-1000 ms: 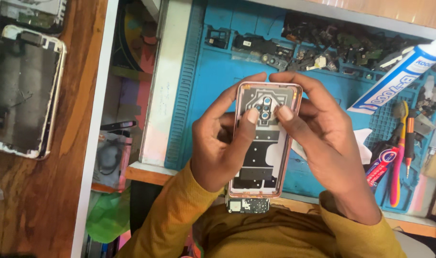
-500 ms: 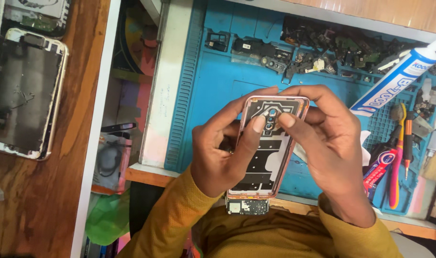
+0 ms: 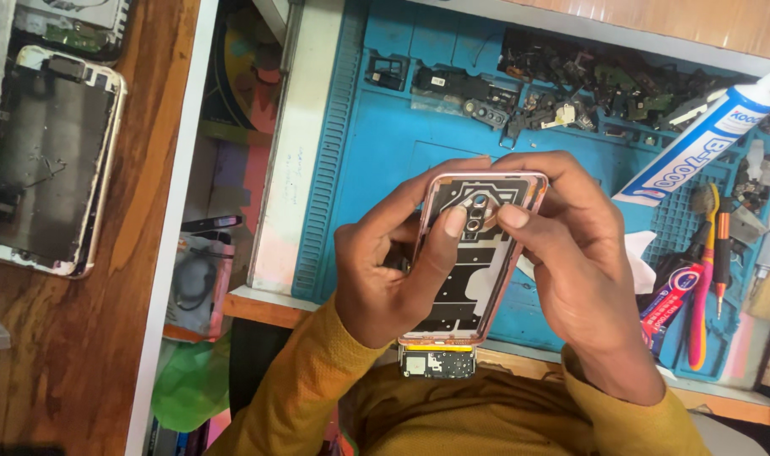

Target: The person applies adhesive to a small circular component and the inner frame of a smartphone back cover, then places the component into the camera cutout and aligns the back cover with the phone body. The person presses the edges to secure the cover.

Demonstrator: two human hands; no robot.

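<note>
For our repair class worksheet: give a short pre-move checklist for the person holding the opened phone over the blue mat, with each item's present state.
1. Both hands support the phone frame: left hand and right hand grip its sides: ok.
2. Thumbs placed beside the round camera part: ok.
3. Frame held over the blue mat: ok.
4. Small board at the lower end secured: cannot tell.
5. Glue tube capped: cannot tell.

Bright even light, soft shadows, sharp
</note>
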